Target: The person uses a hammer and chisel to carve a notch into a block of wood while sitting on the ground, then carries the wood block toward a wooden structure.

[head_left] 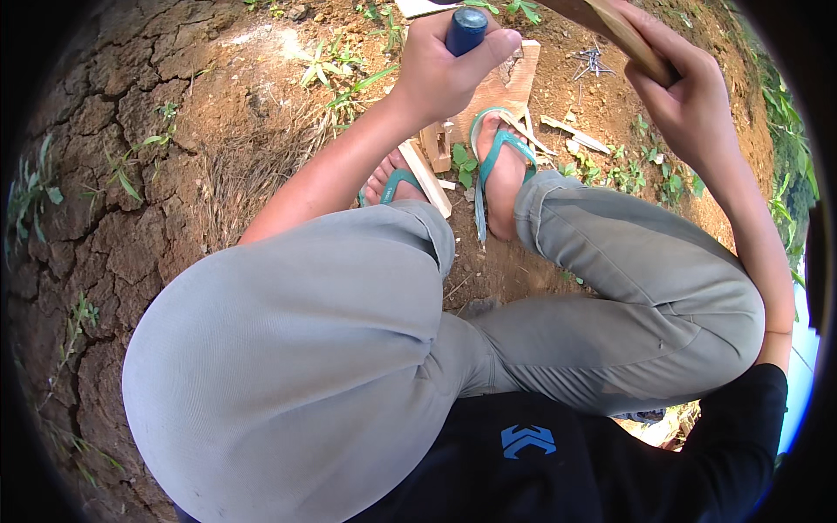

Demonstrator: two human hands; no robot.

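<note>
Outdoors in bright daylight. The ground [131, 105] is bare reddish-brown earth, split by deep dry cracks [78, 227] across the left side of the frame. Sparse green weeds [336, 65] sprout at the upper centre, and a patch of dry straw-coloured grass [253, 166] lies beside them. More leafy plants [789, 131] line the right edge. A small heap of dark nails [593, 61] rests on the soil at the upper right, with pale wood offcuts [571, 132] scattered below it.

No packages, labels, signs or screens show on this dirt ground.
</note>
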